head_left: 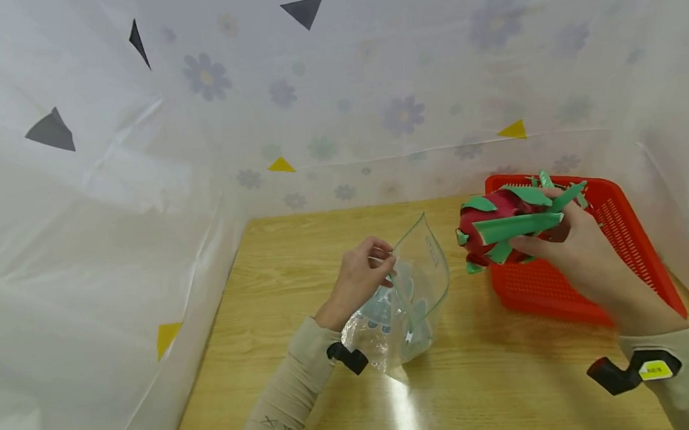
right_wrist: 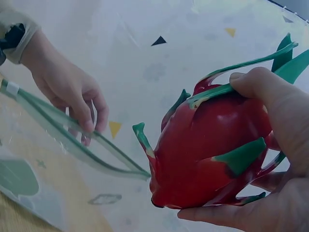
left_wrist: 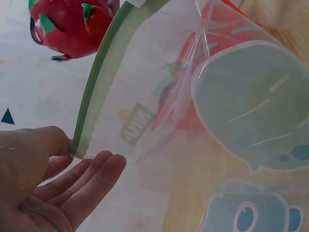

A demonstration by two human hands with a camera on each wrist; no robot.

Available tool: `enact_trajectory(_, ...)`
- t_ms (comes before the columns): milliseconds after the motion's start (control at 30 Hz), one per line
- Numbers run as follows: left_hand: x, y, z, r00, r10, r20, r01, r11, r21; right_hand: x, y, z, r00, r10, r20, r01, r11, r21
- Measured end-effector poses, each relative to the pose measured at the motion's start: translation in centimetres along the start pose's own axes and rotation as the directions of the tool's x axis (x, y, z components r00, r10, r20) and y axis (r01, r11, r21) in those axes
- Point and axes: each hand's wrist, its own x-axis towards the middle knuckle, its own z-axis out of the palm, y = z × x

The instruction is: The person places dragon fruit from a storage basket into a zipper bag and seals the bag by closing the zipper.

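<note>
White sheeting [head_left: 341, 57] with a flower print stands beyond both hands and to either side. Wooden table [head_left: 288, 258]: located below the hands. Red basket [head_left: 538, 288]: located beneath the right hand [head_left: 586, 253]. Clear bag [head_left: 406, 313]: extends below and to the right of the left hand [head_left: 361, 274]; its green-edged mouth is parted. Left hand: thumb and fingers pinch the mouth edge. Right hand: thumb and fingers are clamped around the fruit [head_left: 469, 227]. Red-and-green fruit: projects leftward from the right hand, apart from the bag. Black camera [head_left: 632, 371]: strapped to the right wrist, behind the hand.
</note>
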Motion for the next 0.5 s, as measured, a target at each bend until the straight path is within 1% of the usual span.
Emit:
enact_trajectory(133,0.1,0.1,-0.1,1.000,0.005,0.000,-0.005,1.000,-0.004,-0.1,-1.4,1.2,0.999,-0.031,0.017,0.029,0.994,0.107)
enact_trajectory(200,0.1,0.2,-0.1,1.000,0.006,0.002,-0.006,1.000,-0.012,-0.1,-1.9,1.8,0.998,-0.053,0.031,0.046,0.984,0.171)
enact_trajectory(267,0.0,0.2,-0.1,1.000,0.004,0.005,-0.004,1.000,-0.020,-0.2,-2.3,2.6,0.997,-0.061,0.044,0.049,0.972,0.229)
enact_trajectory(333,0.0,0.2,-0.1,1.000,0.003,0.013,-0.003,1.000,-0.031,-0.2,-2.6,3.4,0.997,-0.060,0.055,0.045,0.969,0.244)
enact_trajectory(400,-0.1,0.3,-0.1,1.000,0.002,0.019,-0.001,0.999,-0.043,-0.2,-2.8,4.3,0.995,-0.066,0.075,0.040,0.952,0.303)
enact_trajectory(500,-0.1,0.3,-0.1,1.000,0.002,0.020,-0.001,0.999,-0.046,-0.1,-2.9,5.5,0.992,-0.075,0.101,0.035,0.936,0.351)
